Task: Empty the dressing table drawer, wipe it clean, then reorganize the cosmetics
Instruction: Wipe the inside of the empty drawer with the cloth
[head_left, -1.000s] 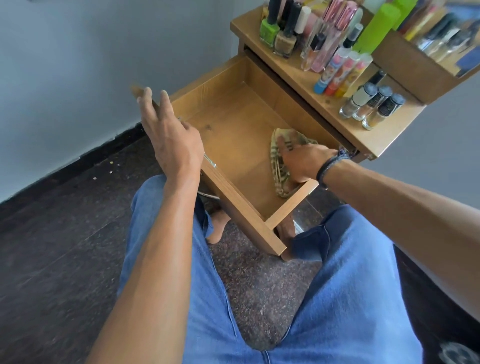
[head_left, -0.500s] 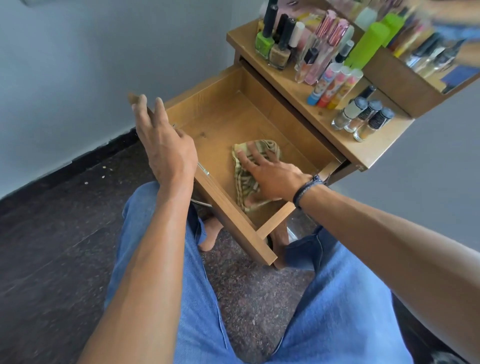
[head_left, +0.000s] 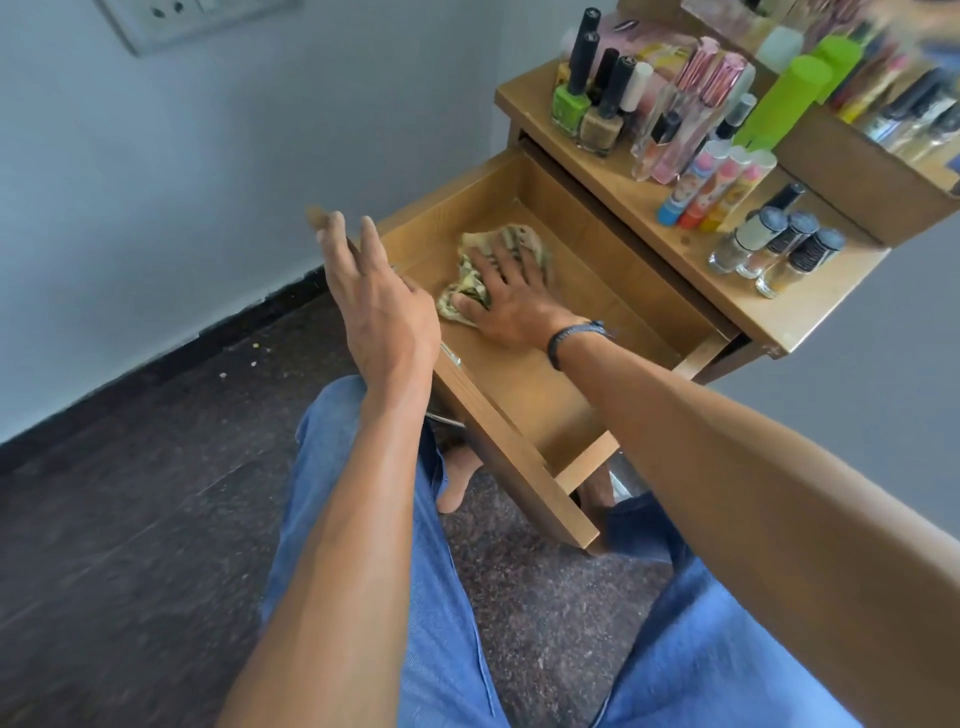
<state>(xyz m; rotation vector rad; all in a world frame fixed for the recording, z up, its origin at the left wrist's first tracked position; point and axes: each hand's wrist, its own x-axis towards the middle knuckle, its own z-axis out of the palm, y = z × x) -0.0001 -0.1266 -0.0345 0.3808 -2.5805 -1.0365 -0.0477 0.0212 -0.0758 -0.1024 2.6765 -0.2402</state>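
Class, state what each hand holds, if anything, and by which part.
Right hand presses flat on the top of the cloth in the drawer; left hand holds nothing.

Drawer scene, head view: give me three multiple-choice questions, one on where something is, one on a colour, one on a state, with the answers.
1. Where is the cloth?
A on the floor
B in the drawer
C on a lap

2. What colour is the big tube on the table?
A red
B white
C lime green

3. How is the right hand?
A flat on the cloth
B a fist in the air
C gripping a bottle

Answers:
1 B: the cloth lies on the open drawer's bottom.
2 C: its whole body is bright lime.
3 A: its spread fingers press down on the cloth.
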